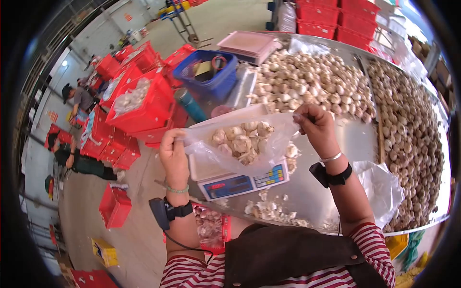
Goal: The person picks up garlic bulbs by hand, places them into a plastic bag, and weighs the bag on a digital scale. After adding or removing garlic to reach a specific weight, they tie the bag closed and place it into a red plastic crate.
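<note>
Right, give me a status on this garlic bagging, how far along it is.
Done: several garlic bulbs already sit in the clear plastic bag. In hand: the left hand and right hand hold the bag open above the digital scale. Left: the bag is unsealed, and a large garlic pile remains on the metal table.

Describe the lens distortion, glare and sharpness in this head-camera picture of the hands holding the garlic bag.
Head view: strong fisheye bends the metal table rim, with black corners; even daylight, soft glare on the clear bag between left hand and right hand; centre sharp, edges smeared.
</note>
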Available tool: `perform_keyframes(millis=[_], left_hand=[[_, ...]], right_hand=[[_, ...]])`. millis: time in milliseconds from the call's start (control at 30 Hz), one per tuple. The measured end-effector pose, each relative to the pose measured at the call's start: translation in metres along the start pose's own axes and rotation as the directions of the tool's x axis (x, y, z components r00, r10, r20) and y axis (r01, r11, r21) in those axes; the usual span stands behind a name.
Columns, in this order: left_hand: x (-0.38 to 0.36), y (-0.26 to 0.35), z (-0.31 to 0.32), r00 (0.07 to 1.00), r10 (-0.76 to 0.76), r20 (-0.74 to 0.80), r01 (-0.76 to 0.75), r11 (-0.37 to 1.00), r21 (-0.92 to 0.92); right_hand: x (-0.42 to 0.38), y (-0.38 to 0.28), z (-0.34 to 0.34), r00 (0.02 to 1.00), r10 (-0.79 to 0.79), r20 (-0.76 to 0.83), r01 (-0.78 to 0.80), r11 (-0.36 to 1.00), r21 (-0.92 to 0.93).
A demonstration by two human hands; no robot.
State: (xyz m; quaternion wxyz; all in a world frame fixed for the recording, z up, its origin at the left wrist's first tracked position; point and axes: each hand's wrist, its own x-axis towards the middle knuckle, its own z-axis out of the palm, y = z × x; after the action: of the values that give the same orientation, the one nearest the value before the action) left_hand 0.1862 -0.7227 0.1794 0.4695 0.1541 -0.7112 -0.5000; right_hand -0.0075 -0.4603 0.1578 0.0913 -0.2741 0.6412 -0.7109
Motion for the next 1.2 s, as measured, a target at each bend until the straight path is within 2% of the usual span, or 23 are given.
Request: perform_keyframes(millis=[67, 133, 200, 267, 300, 333, 367, 433, 533, 600, 633, 700, 733, 800, 867, 933, 967, 1033, 1067, 1100, 1133, 1167, 1200], left_hand=[[0.005, -0.037, -0.037, 0.984, -0.019, 0.179, 0.002, 0.996, 0.091], [-0.001, -0.064, -0.054, 0.957, -0.251, 0.143, 0.248, 0.968, 0.043], [-0.003, -0.084, -0.058, 0.907, -0.387, 0.167, 0.38, 0.922, 0.073], [-0.004, -0.08, -0.059, 0.951, -0.17, 0.258, -0.009, 0.82, 0.573], [-0.005, -0.082, -0.059, 0.952, -0.18, 0.249, 0.005, 0.821, 0.571], [-0.005, -0.084, -0.059, 0.962, -0.087, 0.257, -0.103, 0.761, 0.64], [-0.004, -0.085, -0.059, 0.962, 0.004, 0.273, -0.202, 0.683, 0.702], [-0.002, -0.086, -0.059, 0.971, 0.019, 0.24, -0.182, 0.709, 0.681], [-0.004, -0.083, -0.06, 0.986, -0.018, 0.168, -0.105, 0.714, 0.693], [-0.004, -0.083, -0.063, 0.98, 0.047, 0.193, -0.168, 0.715, 0.679], [-0.005, -0.083, -0.064, 0.977, 0.089, 0.192, -0.198, 0.705, 0.681], [-0.008, -0.083, -0.067, 0.981, 0.071, 0.181, -0.179, 0.697, 0.695], [-0.009, -0.082, -0.069, 0.982, 0.062, 0.177, -0.171, 0.685, 0.708], [-0.011, -0.079, -0.073, 0.986, 0.05, 0.157, -0.149, 0.678, 0.72], [-0.014, -0.076, -0.077, 0.99, 0.035, 0.135, -0.123, 0.669, 0.733], [-0.015, -0.076, -0.08, 0.995, 0.048, 0.085, -0.093, 0.726, 0.681], [-0.016, -0.077, -0.08, 0.995, 0.055, 0.081, -0.096, 0.723, 0.684], [-0.014, -0.078, -0.078, 1.0, 0.027, -0.014, -0.015, 0.824, 0.566], [-0.009, -0.07, -0.074, 0.999, 0.047, -0.013, -0.031, 0.821, 0.57], [-0.003, -0.061, -0.07, 0.993, -0.113, -0.03, 0.116, 0.979, 0.166], [0.001, -0.049, -0.065, 0.966, -0.259, 0.025, 0.256, 0.93, -0.264], [0.005, -0.028, -0.055, 0.968, -0.247, 0.028, 0.236, 0.877, -0.418], [0.009, -0.013, -0.045, 0.975, -0.222, 0.03, 0.214, 0.887, -0.409]], right_hand=[[0.007, 0.03, 0.026, 0.999, 0.031, 0.043, -0.029, 0.999, -0.037], [0.007, 0.055, 0.047, 0.992, 0.115, 0.06, -0.1, 0.972, -0.214], [0.008, 0.062, 0.062, 0.987, 0.148, 0.06, -0.132, 0.968, -0.214], [0.009, 0.066, 0.07, 0.987, 0.144, 0.07, -0.114, 0.937, -0.33], [0.012, 0.065, 0.072, 0.988, 0.128, 0.084, -0.085, 0.917, -0.389], [0.015, 0.064, 0.072, 0.986, 0.134, 0.094, -0.086, 0.913, -0.398], [0.019, 0.062, 0.072, 0.99, 0.044, 0.134, 0.034, 0.845, -0.533], [0.029, 0.047, 0.077, 0.966, -0.09, 0.242, 0.241, 0.655, -0.716], [0.034, -0.015, 0.108, 0.881, -0.269, 0.389, 0.466, 0.637, -0.614], [0.037, -0.031, 0.126, 0.756, -0.365, 0.544, 0.634, 0.616, -0.467], [0.037, -0.035, 0.135, 0.753, -0.357, 0.553, 0.634, 0.619, -0.464], [0.035, -0.041, 0.149, 0.494, -0.081, 0.866, 0.758, 0.529, -0.383], [0.033, -0.035, 0.149, 0.485, -0.082, 0.871, 0.762, 0.528, -0.375], [0.028, -0.009, 0.145, 0.471, 0.12, 0.874, 0.801, 0.358, -0.48], [0.029, 0.006, 0.13, 0.473, 0.124, 0.872, 0.828, 0.276, -0.488], [0.033, 0.011, 0.113, 0.563, 0.335, 0.756, 0.757, 0.158, -0.634], [0.033, 0.02, 0.099, 0.563, 0.328, 0.759, 0.76, 0.155, -0.631], [0.035, 0.039, 0.066, 0.597, 0.046, 0.801, 0.794, 0.11, -0.598], [0.033, 0.032, 0.055, 0.599, 0.027, 0.8, 0.794, 0.105, -0.599], [0.031, 0.02, 0.045, 0.643, 0.03, 0.765, 0.761, 0.09, -0.643], [0.029, 0.008, 0.035, 0.681, 0.031, 0.731, 0.728, 0.077, -0.681], [0.03, -0.002, 0.021, 0.69, -0.056, 0.721, 0.722, 0.128, -0.68], [0.031, -0.014, 0.009, 0.693, -0.149, 0.705, 0.72, 0.181, -0.669]])
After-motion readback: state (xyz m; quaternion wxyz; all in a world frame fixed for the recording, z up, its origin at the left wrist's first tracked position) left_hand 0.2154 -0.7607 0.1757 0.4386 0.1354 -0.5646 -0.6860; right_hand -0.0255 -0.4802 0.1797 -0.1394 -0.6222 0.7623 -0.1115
